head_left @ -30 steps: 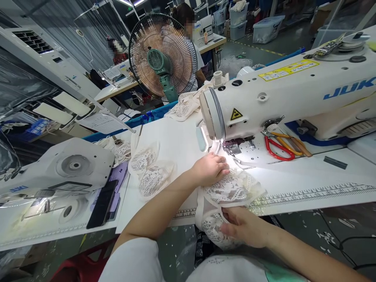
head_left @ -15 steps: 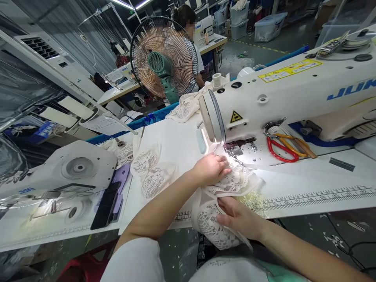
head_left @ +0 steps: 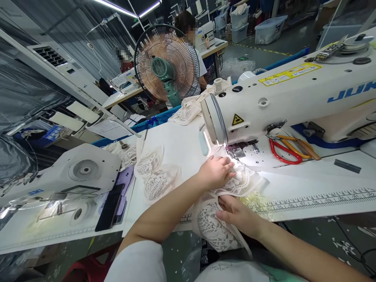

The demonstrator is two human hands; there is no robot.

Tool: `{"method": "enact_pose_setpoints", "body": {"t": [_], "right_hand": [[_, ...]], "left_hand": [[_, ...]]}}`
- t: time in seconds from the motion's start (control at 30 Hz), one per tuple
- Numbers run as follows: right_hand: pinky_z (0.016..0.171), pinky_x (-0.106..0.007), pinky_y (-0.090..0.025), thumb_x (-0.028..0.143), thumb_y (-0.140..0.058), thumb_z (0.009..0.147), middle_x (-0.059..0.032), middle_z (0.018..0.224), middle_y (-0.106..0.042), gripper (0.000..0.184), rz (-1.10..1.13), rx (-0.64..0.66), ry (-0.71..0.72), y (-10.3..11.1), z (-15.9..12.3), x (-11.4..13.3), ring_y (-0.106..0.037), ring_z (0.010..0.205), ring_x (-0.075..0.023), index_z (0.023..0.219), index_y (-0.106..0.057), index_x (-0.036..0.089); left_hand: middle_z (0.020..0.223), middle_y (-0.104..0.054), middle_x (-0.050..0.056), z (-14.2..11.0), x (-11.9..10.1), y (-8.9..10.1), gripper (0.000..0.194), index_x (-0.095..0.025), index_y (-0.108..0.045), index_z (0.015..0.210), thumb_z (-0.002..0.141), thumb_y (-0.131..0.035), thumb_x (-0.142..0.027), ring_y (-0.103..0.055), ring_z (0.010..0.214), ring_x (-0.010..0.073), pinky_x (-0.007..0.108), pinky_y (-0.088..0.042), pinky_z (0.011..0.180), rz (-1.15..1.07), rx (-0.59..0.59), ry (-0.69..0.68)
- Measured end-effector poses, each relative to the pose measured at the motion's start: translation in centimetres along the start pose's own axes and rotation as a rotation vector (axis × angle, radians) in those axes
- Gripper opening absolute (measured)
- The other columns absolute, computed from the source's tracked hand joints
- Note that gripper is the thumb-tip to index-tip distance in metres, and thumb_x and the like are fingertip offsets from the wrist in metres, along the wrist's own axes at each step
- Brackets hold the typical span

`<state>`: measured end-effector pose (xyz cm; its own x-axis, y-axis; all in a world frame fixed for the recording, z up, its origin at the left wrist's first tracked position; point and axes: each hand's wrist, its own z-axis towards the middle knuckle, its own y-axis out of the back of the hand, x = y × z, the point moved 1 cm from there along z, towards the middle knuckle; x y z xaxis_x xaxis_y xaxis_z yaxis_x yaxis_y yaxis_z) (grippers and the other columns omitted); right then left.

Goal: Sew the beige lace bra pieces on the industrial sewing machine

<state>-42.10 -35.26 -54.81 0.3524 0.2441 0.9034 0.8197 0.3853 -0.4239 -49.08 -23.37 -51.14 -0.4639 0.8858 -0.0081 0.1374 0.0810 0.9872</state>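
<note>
A cream lace bra (head_left: 217, 223) lies partly under the sewing machine head (head_left: 216, 121) and partly over the table's front edge. My left hand (head_left: 216, 172) rests on its upper part just in front of the presser foot, palm down, with the fingers stretched over the lace. Below it, my right hand (head_left: 237, 213) pinches the bra's edge between thumb and fingers, beside the cup that hangs toward my lap. The needle is hidden by the machine head. Another lace bra (head_left: 160, 182) lies flat on the table to the left of my hands.
Red-handled scissors (head_left: 283, 152) lie on the machine bed at right. A ruler strip (head_left: 320, 199) runs along the front edge, near yellowish thread scraps (head_left: 258, 201). At left are a black phone (head_left: 109, 207) and a second machine (head_left: 85, 168). Behind stand a fan (head_left: 167, 66) and a seated person.
The camera view has shifted slightly. My left hand's fingers lie flatter and more extended on the lace. My right hand keeps its hold on the bra in about the same place.
</note>
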Motion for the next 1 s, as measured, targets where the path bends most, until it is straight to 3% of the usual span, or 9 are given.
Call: {"method": "enact_pose_setpoints", "body": {"t": [0.23, 0.43, 0.53, 0.63, 0.73, 0.87, 0.93, 1.0], "right_hand": [[0.071, -0.03, -0.035, 0.053, -0.06, 0.074, 0.0027, 0.075, -0.028, 0.04, -0.04, -0.074, -0.053, 0.0, 0.7, -0.4, -0.033, 0.074, -0.0145, 0.075, -0.036, 0.021], [0.067, -0.029, -0.035, 0.053, -0.062, 0.071, 0.0031, 0.072, -0.032, 0.041, 0.052, -0.137, -0.047, -0.2, 1.6, -0.3, -0.035, 0.072, -0.0139, 0.073, -0.037, 0.021], [0.064, -0.028, -0.037, 0.051, -0.064, 0.07, 0.0036, 0.069, -0.034, 0.04, 0.048, -0.209, -0.049, -0.3, 2.1, -0.3, -0.037, 0.068, -0.0131, 0.07, -0.037, 0.021], [0.078, -0.033, -0.043, 0.047, -0.063, 0.072, -0.0014, 0.081, -0.05, 0.032, 0.091, -0.197, -0.014, -0.5, 2.5, -0.4, -0.049, 0.082, -0.0181, 0.082, -0.047, 0.02], [0.097, -0.039, -0.038, 0.044, -0.059, 0.076, -0.0086, 0.108, -0.057, 0.039, 0.101, -0.142, 0.046, -0.7, 2.4, -0.2, -0.05, 0.107, -0.0237, 0.105, -0.052, 0.019], [0.095, -0.047, -0.041, 0.039, -0.054, 0.08, -0.0106, 0.113, -0.06, 0.041, -0.315, -0.053, 0.014, -0.1, 0.4, 1.4, -0.053, 0.106, -0.0266, 0.115, -0.053, 0.018], [0.089, -0.046, -0.045, 0.036, -0.052, 0.081, -0.0094, 0.108, -0.063, 0.034, -0.608, -0.002, 0.009, 0.9, -0.9, 2.9, -0.056, 0.1, -0.026, 0.111, -0.058, 0.02], [0.085, -0.042, -0.048, 0.033, -0.046, 0.085, -0.0086, 0.107, -0.064, 0.029, -0.863, -0.04, 0.067, 2.7, -1.8, 4.4, -0.058, 0.097, -0.0244, 0.105, -0.062, 0.021]], "left_hand": [[0.132, -0.051, 0.009, 0.2, 0.9, -0.3, 0.043, -0.017, -0.051, 0.125, 0.093, -0.035, -0.041, -0.05, 0.116, 0.0231, 0.041, -0.043, 0.093, 0.042, 0.002, 0.031], [0.137, -0.044, 0.012, 0.6, 1.7, -0.3, 0.046, -0.016, -0.047, 0.129, 0.092, -0.036, -0.041, -0.045, 0.12, 0.0255, 0.04, -0.046, 0.089, 0.052, 0.028, 0.066], [0.124, -0.051, 0.016, 0.8, 1.4, 0.2, 0.045, -0.014, -0.05, 0.126, 0.091, -0.04, -0.04, -0.048, 0.114, 0.029, 0.043, -0.046, 0.086, 0.068, 0.025, 0.098], [0.111, -0.056, 0.016, 0.9, 0.4, 0.5, 0.043, -0.011, -0.054, 0.121, 0.089, -0.043, -0.038, -0.052, 0.105, 0.0292, 0.04, -0.048, 0.082, 0.045, 0.068, 0.137], [0.122, -0.051, 0.014, 0.7, -0.3, 0.3, 0.048, -0.015, -0.05, 0.126, 0.086, -0.049, -0.042, -0.051, 0.108, 0.0274, 0.035, -0.048, 0.083, -0.036, 0.117, 0.141], [0.142, -0.036, 0.012, -0.1, 0.3, 0.0, 0.048, -0.025, -0.045, 0.13, 0.083, -0.055, -0.03, -0.041, 0.124, 0.0285, 0.039, -0.043, 0.093, -0.063, 0.167, 0.038], [0.146, -0.032, 0.01, -0.6, 0.8, 0.1, 0.048, -0.026, -0.046, 0.129, 0.082, -0.053, -0.019, -0.035, 0.129, 0.0299, 0.045, -0.039, 0.097, -0.05, 0.194, -0.021], [0.147, -0.031, 0.008, -1.1, 0.9, 0.3, 0.046, -0.026, -0.047, 0.128, 0.083, -0.051, -0.017, -0.03, 0.132, 0.0318, 0.055, -0.034, 0.099, -0.046, 0.204, -0.07]]}}
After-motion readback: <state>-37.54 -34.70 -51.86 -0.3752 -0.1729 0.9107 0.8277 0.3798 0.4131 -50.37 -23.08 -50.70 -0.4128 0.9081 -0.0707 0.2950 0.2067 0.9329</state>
